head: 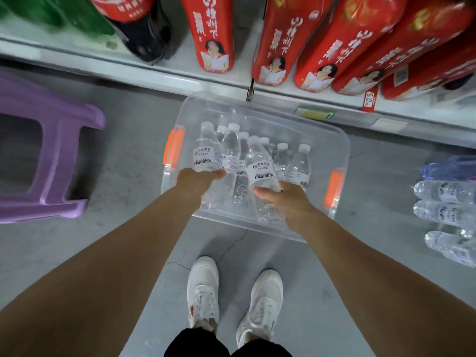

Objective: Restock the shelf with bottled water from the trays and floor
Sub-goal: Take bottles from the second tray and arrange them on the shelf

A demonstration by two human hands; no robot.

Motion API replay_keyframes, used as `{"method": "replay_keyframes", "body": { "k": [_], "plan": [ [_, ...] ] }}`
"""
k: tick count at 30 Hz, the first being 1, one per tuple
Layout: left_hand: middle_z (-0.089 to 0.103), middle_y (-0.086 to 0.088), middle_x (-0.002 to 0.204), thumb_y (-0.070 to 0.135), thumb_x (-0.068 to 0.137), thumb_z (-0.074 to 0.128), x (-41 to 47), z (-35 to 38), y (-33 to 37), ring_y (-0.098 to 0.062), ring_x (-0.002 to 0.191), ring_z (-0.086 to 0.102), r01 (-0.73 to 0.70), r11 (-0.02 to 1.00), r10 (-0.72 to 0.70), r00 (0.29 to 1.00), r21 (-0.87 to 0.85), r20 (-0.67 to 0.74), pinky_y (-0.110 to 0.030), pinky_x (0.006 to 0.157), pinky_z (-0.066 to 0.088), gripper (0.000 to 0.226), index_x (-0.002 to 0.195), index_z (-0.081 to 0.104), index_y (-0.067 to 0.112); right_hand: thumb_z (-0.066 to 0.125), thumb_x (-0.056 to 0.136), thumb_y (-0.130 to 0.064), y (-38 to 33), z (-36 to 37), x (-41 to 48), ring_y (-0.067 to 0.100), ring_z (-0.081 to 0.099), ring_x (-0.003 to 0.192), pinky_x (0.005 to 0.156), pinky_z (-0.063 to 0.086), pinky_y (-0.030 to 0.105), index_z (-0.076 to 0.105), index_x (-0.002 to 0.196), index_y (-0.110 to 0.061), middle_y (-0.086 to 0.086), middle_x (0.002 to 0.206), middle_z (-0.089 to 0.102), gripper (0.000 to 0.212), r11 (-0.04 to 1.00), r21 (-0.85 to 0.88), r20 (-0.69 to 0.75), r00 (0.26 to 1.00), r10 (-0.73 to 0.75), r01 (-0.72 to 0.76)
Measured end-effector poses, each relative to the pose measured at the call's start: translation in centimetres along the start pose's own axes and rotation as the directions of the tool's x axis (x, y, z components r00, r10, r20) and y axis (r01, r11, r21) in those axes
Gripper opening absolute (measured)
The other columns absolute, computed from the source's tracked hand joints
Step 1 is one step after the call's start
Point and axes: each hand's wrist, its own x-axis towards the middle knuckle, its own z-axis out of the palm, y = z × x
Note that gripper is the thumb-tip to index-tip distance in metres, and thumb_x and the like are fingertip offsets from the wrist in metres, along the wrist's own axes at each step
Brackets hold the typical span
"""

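While over bin (pixel 345 148), hands (pixel 201 181) (pixel 291 199) round bottles (pixel 207 153).

- both bare forearms reach forward and down from the bottom corners of the view, drawing closer together toward the wrists.
- the left hand (pixel 199 182) shows its back, wrist straight. its thumb lies across the lower part of a water bottle (pixel 207 153) and grips it, cap pointing away from the person.
- the right hand (pixel 288 199) sits slightly lower in the view. its thumb points left across a second water bottle (pixel 260 169) and holds it below the label (the fingers are hidden beneath the bottle).
- the two hands are near each other but not touching.
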Motion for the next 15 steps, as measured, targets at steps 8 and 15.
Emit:
{"method": "replay_keyframes", "body": {
  "k": [8, 15],
  "plan": [
    [0.073, -0.004, 0.104, 0.044, 0.059, 0.093, -16.0, -3.6, -0.3, -0.025, 0.096, 0.068, 0.075, 0.975, -0.034, 0.98, -0.21, 0.194, -0.04, 0.088, 0.055, 0.067, 0.116, 0.068, 0.017, 0.09, 0.073, -0.029, -2.2, -2.1, -14.3, 0.033, 0.074, 0.098, 0.094, 0.056, 0.046, 0.075, 0.111, -0.014, 0.01, 0.1, 0.079, 0.043, 0.983, 0.184, 0.01, 1.0, -0.014, 0.012],
    [0.071, -0.001, 0.072, 0.033, 0.081, 0.081, -31.8, -7.5, 2.3, -0.014, 0.07, 0.068, -0.146, 0.973, 0.186, 0.955, -0.181, 0.23, -0.025, 0.069, 0.056, 0.02, 0.082, 0.07, 0.016, 0.09, 0.074, -0.03, -6.3, -3.0, -29.5, 0.03, 0.072, 0.098, 0.097, 0.056, 0.051, 0.073, 0.12, -0.008, 0.017, 0.11, 0.075, 0.054, 0.941, 0.333, 0.023, 0.997, -0.072, 0.06]
  ]
}}
